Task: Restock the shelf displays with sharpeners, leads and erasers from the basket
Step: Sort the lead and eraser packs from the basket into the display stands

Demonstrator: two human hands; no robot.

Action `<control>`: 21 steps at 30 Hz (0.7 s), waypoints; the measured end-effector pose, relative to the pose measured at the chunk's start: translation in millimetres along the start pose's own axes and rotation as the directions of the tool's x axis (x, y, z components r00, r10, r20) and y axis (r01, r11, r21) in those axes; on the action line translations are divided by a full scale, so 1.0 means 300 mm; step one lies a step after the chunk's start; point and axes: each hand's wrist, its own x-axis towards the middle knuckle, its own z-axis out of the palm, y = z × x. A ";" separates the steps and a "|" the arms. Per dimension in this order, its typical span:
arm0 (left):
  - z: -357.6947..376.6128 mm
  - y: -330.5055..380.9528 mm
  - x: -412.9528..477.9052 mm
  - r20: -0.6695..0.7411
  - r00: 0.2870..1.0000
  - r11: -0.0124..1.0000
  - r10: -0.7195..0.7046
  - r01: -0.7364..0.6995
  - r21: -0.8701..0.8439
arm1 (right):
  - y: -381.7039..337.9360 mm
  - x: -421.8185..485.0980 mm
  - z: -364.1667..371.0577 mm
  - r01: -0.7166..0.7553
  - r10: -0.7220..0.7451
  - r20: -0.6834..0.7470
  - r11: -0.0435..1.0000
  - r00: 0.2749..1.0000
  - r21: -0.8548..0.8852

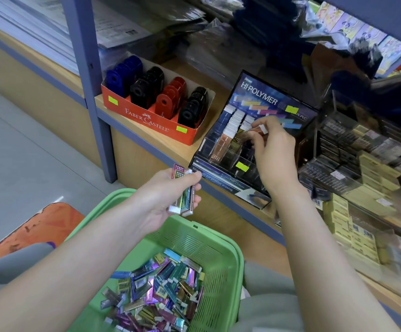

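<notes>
A green plastic basket (221,257) sits on my lap, holding several slim metallic-wrapped erasers (161,291). My left hand (163,200) grips a small bundle of these erasers (182,192) above the basket's far rim. My right hand (273,152) pinches one brown eraser (258,130) over the black Hi-Polymer display stand (264,101) on the shelf. The stand's clear slots hold a row of erasers with white ends (236,119). Left of it stands a red Faber-Castell box (146,118) with blue, black and red sharpeners.
A blue metal shelf post (94,92) rises left of the red box. Clear cases with small boxed stock (362,152) fill the shelf to the right. Wrapped paper goods lie behind. An orange stool (39,226) stands on the grey floor at left.
</notes>
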 end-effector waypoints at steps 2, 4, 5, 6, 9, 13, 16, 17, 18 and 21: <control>0.000 0.002 0.000 0.002 1.000 1.000 -0.005 0.005 0.007 | -0.006 0.008 -0.003 0.049 -0.049 -0.007 0.999 0.999 -0.024; 0.001 0.001 0.000 0.006 1.000 1.000 -0.009 0.009 0.008 | -0.004 0.019 -0.002 0.083 -0.083 0.007 0.994 0.997 -0.075; 0.001 0.001 -0.001 0.006 1.000 1.000 -0.011 0.011 0.004 | 0.000 0.023 0.003 0.089 -0.086 0.038 0.992 0.996 -0.092; 0.002 0.002 -0.001 0.006 1.000 1.000 -0.012 0.012 0.001 | 0.004 0.025 0.008 0.073 -0.068 0.073 0.995 0.995 -0.073; 0.000 0.002 -0.001 0.005 1.000 1.000 -0.016 0.016 -0.009 | 0.001 0.021 0.028 0.028 -0.024 0.109 0.999 0.994 -0.038; -0.005 0.007 0.001 -0.004 0.999 0.996 -0.038 0.038 -0.079 | 0.000 0.018 0.034 0.030 -0.029 0.019 0.999 0.999 -0.023; -0.007 0.014 0.002 -0.013 0.999 0.989 -0.041 0.039 -0.143 | 0.001 0.015 0.028 0.084 -0.086 -0.016 0.993 0.996 -0.079; -0.007 0.016 0.002 -0.013 0.999 0.988 -0.032 0.030 -0.149 | 0.000 0.015 0.024 0.084 -0.087 -0.022 0.991 0.996 -0.101; -0.006 0.018 0.001 -0.012 1.000 0.988 -0.023 0.021 -0.154 | -0.001 0.015 0.020 0.075 -0.079 -0.028 0.989 0.996 -0.124; -0.008 0.020 0.001 -0.036 0.999 0.978 -0.006 -0.002 -0.210 | -0.019 0.002 0.015 0.054 -0.063 -0.047 0.982 0.997 -0.181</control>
